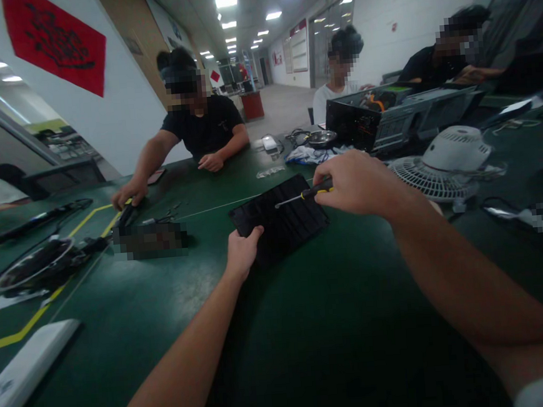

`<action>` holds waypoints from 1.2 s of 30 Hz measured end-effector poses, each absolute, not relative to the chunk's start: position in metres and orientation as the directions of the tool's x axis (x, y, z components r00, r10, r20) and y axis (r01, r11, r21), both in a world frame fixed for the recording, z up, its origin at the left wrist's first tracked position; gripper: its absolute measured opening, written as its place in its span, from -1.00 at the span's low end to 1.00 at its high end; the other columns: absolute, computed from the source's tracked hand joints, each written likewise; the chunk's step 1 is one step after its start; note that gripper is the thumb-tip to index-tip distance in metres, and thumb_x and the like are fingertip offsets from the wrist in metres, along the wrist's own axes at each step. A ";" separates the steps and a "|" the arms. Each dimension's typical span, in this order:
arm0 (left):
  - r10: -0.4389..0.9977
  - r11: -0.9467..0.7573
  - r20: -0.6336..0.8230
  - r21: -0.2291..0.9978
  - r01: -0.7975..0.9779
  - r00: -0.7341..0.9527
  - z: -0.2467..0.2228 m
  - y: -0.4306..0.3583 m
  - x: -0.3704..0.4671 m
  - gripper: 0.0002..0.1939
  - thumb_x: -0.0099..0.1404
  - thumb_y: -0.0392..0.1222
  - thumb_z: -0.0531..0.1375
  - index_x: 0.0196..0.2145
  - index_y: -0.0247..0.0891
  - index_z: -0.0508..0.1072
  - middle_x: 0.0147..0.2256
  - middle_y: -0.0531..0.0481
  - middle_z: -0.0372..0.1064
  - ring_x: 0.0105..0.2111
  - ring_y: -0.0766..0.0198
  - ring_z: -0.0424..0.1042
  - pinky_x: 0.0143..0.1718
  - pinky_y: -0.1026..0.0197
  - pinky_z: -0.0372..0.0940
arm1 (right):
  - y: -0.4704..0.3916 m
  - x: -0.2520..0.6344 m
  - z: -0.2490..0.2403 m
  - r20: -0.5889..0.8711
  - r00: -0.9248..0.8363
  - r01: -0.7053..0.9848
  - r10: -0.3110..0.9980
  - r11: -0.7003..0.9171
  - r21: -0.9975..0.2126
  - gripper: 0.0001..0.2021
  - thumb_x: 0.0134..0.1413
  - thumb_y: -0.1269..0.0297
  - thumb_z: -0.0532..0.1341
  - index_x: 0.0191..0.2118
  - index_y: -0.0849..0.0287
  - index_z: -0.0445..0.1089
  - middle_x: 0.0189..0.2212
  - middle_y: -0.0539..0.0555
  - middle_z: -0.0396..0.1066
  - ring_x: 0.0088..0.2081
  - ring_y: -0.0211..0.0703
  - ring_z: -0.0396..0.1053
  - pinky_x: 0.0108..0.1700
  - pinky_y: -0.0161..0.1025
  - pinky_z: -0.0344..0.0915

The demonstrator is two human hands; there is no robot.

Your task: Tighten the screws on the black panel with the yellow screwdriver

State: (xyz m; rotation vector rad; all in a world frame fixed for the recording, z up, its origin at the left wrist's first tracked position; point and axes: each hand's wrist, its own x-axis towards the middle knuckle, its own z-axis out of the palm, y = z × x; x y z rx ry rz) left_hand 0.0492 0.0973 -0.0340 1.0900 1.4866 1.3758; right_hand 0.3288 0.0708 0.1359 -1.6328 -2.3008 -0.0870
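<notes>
A black rectangular plastic panel (285, 227) with ribs lies tilted above or on the green table in the middle of the view. My left hand (246, 250) is closed on its near left edge, thumb on top. In my right hand (357, 184) is a screwdriver (318, 189) with a black and yellow handle, held with the fingers wrapped round it. Its shaft points left over the panel, and a small shiny round piece shows at the tip. Whether the tip touches the panel I cannot tell.
A white fan (455, 151) stands on the right, behind it an open computer case (401, 118). A metal bowl (321, 138) sits further back. A long white device (26, 373) lies at the near left. Across the green table (311, 344), a person in black (209, 127) reaches toward tools.
</notes>
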 end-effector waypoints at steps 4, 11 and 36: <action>0.962 0.013 0.008 0.997 0.074 -0.273 -0.034 0.097 0.049 -0.57 0.07 0.01 0.50 -0.18 -0.30 0.63 -0.21 -0.19 0.64 -0.21 -0.03 0.63 -0.04 -0.06 0.52 | 0.070 0.328 0.136 0.291 -0.297 0.928 0.910 0.346 -0.136 -0.66 0.12 0.17 0.31 -0.05 0.09 0.73 -0.16 0.24 0.68 -0.08 0.25 0.59 -0.09 0.03 0.41; 0.961 0.029 -0.012 0.998 0.057 -0.275 -0.034 0.098 0.048 -0.57 0.06 0.02 0.51 -0.19 -0.29 0.61 -0.24 -0.18 0.64 -0.24 -0.02 0.62 -0.08 -0.07 0.52 | 0.070 0.327 0.137 0.271 -0.291 0.930 0.917 0.338 -0.142 -0.65 0.12 0.17 0.31 -0.03 0.09 0.73 -0.16 0.24 0.68 -0.09 0.23 0.59 -0.08 0.04 0.43; 0.956 0.016 0.002 0.998 0.058 -0.294 -0.031 0.096 0.051 -0.55 0.01 0.02 0.53 -0.21 -0.29 0.63 -0.22 -0.18 0.65 -0.23 -0.03 0.63 -0.08 -0.03 0.50 | 0.071 0.339 0.141 0.208 -0.255 0.957 0.944 0.277 -0.082 -0.65 0.21 0.10 0.29 0.03 0.10 0.61 -0.09 0.24 0.65 -0.05 0.24 0.56 -0.12 0.00 0.36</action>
